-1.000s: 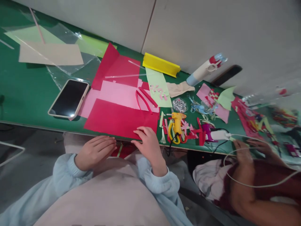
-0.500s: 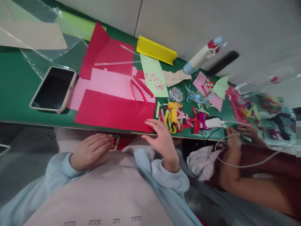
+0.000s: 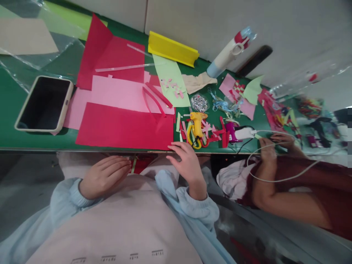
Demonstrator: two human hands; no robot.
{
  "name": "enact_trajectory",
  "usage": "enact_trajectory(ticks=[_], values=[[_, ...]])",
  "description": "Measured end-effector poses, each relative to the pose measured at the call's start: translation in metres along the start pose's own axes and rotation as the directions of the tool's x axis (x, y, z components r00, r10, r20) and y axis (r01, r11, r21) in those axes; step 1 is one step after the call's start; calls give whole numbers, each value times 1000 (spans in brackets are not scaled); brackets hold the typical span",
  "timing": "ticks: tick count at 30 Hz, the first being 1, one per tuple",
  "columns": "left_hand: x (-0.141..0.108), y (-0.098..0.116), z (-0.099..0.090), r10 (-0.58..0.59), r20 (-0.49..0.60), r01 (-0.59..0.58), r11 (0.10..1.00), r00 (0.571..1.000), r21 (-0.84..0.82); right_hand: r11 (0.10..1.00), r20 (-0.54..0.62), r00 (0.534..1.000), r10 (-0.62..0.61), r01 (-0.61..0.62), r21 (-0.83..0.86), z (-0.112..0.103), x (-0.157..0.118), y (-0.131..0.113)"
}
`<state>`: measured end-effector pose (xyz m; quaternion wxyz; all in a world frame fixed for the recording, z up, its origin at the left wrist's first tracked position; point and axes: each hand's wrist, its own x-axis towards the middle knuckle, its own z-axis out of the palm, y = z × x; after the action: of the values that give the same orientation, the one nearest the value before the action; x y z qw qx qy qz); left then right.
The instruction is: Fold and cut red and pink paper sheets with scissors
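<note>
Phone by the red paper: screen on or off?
Off. The phone lies face up on the green table, its screen plain black.

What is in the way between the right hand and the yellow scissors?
Nothing visible. The right hand rests open at the table edge, and the yellow scissors lie just past its fingers, beside the yellow glue gun, with only bare green table between them.

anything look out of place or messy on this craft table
Mostly clutter: cut paper scraps lie scattered around the yellow glue gun near the table's front edge, just beyond the right hand. A water bottle lies tipped against the wall. Nothing looks spilled or broken.
</note>
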<state>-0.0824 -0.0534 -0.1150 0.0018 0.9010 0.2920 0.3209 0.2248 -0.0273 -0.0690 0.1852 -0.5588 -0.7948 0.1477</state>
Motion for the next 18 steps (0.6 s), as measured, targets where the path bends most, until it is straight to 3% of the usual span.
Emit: enact_trajectory(ticks=[7, 18], values=[[-2, 4, -1, -12, 11, 12, 1000, 1000, 16, 1000, -22, 1000, -17, 17, -17, 22, 3, -1], [-7, 9, -4, -69, 26, 69, 998, 997, -3, 1000, -80, 997, -24, 25, 15, 23, 5, 2]])
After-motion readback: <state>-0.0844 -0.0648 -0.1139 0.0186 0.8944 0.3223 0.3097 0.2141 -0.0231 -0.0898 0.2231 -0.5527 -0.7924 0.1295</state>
